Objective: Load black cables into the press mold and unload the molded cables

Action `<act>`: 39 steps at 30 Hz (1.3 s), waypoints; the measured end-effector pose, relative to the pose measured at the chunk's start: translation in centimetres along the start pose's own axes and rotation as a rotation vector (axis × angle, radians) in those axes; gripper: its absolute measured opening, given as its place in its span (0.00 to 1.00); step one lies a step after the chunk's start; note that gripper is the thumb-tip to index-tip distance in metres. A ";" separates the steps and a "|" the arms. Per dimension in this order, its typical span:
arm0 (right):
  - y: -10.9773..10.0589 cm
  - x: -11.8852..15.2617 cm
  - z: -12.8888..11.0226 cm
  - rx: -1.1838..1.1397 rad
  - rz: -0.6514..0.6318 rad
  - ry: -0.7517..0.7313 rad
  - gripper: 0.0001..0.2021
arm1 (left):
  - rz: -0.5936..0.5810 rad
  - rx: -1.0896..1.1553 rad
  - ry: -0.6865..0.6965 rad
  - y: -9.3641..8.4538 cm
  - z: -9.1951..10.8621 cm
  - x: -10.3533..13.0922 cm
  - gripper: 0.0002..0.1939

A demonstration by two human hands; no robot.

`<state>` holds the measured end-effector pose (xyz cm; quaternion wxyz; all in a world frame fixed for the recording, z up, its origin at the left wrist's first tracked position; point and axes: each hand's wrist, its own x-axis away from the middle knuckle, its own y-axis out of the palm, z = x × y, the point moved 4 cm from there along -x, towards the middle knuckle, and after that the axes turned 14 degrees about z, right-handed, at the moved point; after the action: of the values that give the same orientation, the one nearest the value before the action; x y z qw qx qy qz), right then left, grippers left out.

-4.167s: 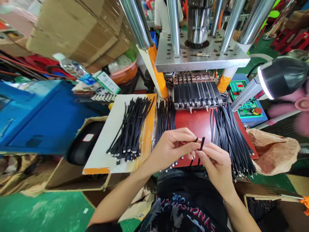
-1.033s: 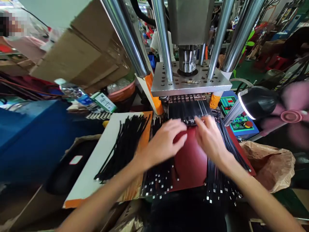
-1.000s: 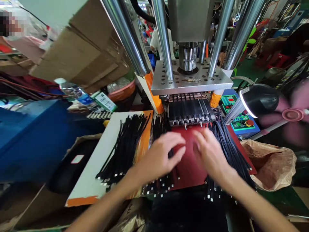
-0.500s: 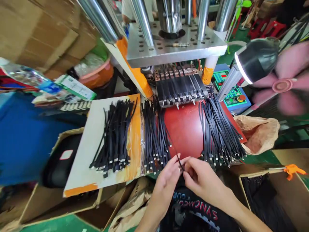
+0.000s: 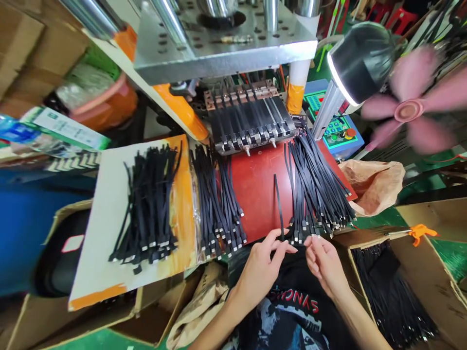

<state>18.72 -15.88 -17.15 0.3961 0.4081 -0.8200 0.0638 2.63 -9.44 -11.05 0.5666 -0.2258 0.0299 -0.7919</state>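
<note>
My left hand (image 5: pixel 263 260) is closed on one black flat cable (image 5: pixel 278 204), whose free length points up over the red board. Thumb and forefinger reach toward the right. A short gap away, my right hand (image 5: pixel 324 260) has curled fingers with the tips together; whether anything small is in them cannot be made out. Just beyond it lies a pile of black cables (image 5: pixel 317 180) with metal plug ends toward me. To the left of the red board are a second bundle of cables (image 5: pixel 215 204) and a third bundle (image 5: pixel 149 199) on a white and orange board.
A press with a steel plate (image 5: pixel 226 58) stands ahead, above a fixture (image 5: pixel 251 121) loaded with several cables. At right are a lamp (image 5: pixel 361 63), a control box (image 5: pixel 333 126), a pink fan (image 5: pixel 408 111), and a carton (image 5: pixel 419 262) of cables. The red board (image 5: pixel 255 194) lies before me.
My view has shifted, moving the scene left and slightly up. My hands have parted; the left keeps the cable, which now stands up to the right, and the right has moved right.
</note>
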 end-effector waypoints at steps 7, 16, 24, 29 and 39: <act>-0.3 1.1 0.1 0.072 -0.122 -0.166 0.29 | -0.045 0.110 -0.006 0.5 0.6 -0.7 0.18; -1.0 5.4 0.5 1.063 -0.774 -0.547 0.31 | -0.130 0.850 -0.360 2.1 1.5 -0.4 0.22; 4.3 3.0 -7.7 0.507 -0.569 -0.346 0.24 | -0.058 0.296 -0.053 -0.7 1.6 4.2 0.23; 8.3 2.9 -7.6 0.406 -0.438 -0.554 0.18 | -0.018 -0.050 0.052 -2.7 1.2 3.5 0.18; 9.0 3.3 -7.4 0.566 -0.526 -0.939 0.12 | 0.075 0.085 0.454 -8.0 9.7 -4.5 0.12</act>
<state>15.50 -8.86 -7.87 -0.1291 0.6710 -0.7301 -0.0075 0.51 -0.43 -1.42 0.5835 -0.0166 0.1318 -0.8012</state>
